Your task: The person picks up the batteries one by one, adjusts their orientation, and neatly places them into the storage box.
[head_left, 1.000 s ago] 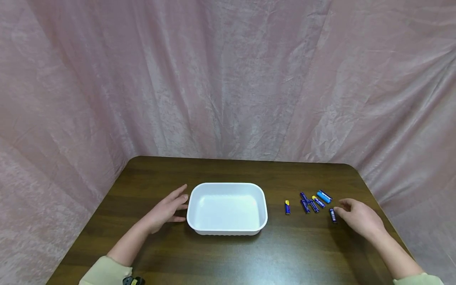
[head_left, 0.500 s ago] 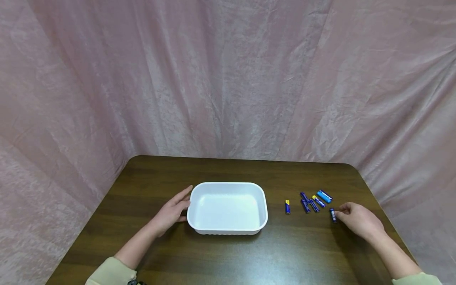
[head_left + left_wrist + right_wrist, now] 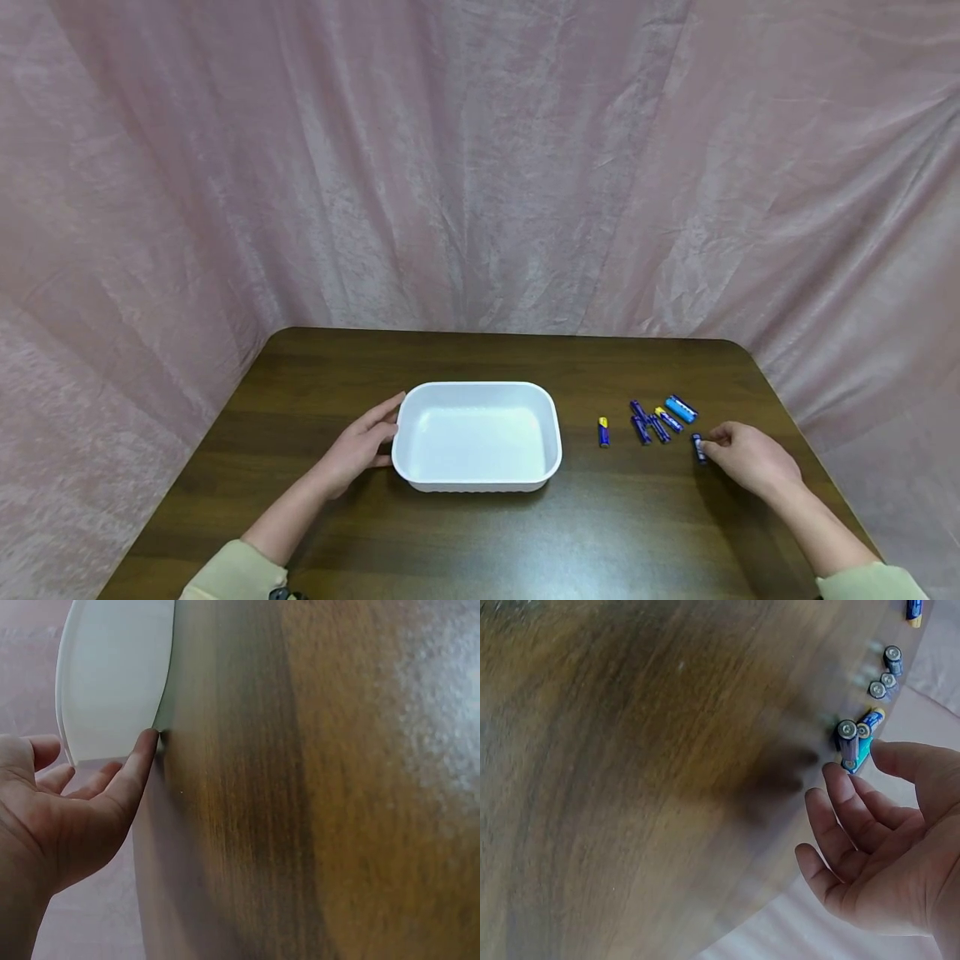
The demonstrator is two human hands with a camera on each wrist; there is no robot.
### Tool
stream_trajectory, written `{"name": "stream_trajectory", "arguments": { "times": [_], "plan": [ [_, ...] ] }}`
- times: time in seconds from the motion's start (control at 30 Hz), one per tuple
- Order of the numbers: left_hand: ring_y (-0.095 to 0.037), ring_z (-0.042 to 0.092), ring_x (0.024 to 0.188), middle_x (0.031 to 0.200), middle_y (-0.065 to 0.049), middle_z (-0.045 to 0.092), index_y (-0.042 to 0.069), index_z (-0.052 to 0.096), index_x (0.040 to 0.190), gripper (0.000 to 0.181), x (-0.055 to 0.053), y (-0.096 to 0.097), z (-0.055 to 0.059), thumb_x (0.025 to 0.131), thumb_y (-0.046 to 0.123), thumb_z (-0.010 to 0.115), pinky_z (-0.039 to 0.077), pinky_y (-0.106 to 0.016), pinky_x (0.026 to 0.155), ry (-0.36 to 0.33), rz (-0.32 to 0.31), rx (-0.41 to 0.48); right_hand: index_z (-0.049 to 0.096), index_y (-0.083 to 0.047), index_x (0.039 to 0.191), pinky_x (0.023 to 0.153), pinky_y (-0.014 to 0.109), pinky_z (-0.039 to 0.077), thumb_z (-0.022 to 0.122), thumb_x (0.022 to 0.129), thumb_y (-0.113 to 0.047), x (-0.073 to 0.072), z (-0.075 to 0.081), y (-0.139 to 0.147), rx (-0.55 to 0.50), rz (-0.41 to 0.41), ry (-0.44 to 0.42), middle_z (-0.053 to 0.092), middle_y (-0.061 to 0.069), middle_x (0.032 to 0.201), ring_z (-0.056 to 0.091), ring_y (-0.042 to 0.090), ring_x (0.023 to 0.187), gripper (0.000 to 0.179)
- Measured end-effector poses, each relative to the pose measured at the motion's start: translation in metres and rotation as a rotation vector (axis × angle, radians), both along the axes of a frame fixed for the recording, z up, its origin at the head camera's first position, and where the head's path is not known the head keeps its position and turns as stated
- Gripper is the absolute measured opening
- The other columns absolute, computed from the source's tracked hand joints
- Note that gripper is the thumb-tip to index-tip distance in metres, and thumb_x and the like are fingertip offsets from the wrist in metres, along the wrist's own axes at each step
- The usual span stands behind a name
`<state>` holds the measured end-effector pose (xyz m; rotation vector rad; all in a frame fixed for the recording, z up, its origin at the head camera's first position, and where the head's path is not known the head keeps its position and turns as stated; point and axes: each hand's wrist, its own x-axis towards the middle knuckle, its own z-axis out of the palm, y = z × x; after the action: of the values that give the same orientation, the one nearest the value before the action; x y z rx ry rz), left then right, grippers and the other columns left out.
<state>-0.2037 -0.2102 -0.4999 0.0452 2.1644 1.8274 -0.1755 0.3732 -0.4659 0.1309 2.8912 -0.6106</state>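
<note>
The right grip (image 3: 750, 461) is down at the dark battery (image 3: 698, 448), thumb at its right side. Whether the fingers have clasped it I cannot tell: the hand hides that side, and the right wrist view shows thumb and forefinger apart. The battery lies on the surface (image 3: 495, 542), nearer the person than the others. A moment ago the thumb barely met it; now it covers more of the label. Across the way, the left grip (image 3: 360, 450) has come up to the white tray (image 3: 480, 487), loosely extended fingers touching its end wall without clasping anything. As I judge it, both hands have now reached their things: the tray looks steadied, the battery ready for a pinch but not lifted.

Just beyond, the light blue battery (image 3: 681, 408) and a cluster of blue batteries (image 3: 659, 428) lie close, leaving the fingertips little spare room that way. 1 lone battery (image 3: 603, 432) sits between cluster and tray, apart from both. The surface's right edge runs near the right hand; its far edge passes behind the batteries, before the pink drape (image 3: 465, 167). The widest open room is on the person's side of the tray.
</note>
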Motion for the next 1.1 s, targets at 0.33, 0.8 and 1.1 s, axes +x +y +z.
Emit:
{"name": "stream_trajectory", "arguments": {
  "times": [0.33,0.8,1.1],
  "plan": [
    [-0.034,0.054,0.129,0.157,-0.017,0.043,0.021,0.031,0.162,0.061,0.0024,-0.0011,0.0009,0.105,0.014,0.05,0.057,-0.042,0.087,0.009,-0.038,0.012,0.068,0.002,0.113,0.069,0.052,0.051,0.066,0.096,-0.041,-0.0021,-0.0021,-0.0027,0.005,-0.019,0.003,0.072,0.017,0.107,0.066,0.029,0.088,0.046],
    [-0.033,0.053,0.13,0.16,-0.015,0.04,0.024,0.033,0.162,0.061,0.005,-0.0007,-0.0008,0.105,0.013,0.05,0.057,-0.042,0.087,0.001,-0.045,0.028,0.071,-0.005,0.108,0.065,0.051,0.047,0.068,0.094,-0.041,-0.0061,-0.005,-0.0046,0.029,-0.058,-0.016,0.071,0.011,0.101,0.061,0.024,0.082,0.038],
    [-0.031,0.055,0.127,0.159,-0.01,0.043,0.03,0.036,0.16,0.059,0.0064,0.0008,-0.0033,0.105,0.015,0.05,0.057,-0.042,0.085,-0.018,-0.009,0.032,0.072,-0.009,0.102,0.062,0.048,0.046,0.068,0.093,-0.041,-0.0068,-0.0068,-0.0063,0.044,-0.053,-0.015,0.071,0.008,0.095,0.06,0.024,0.08,0.034]
  ]
}}
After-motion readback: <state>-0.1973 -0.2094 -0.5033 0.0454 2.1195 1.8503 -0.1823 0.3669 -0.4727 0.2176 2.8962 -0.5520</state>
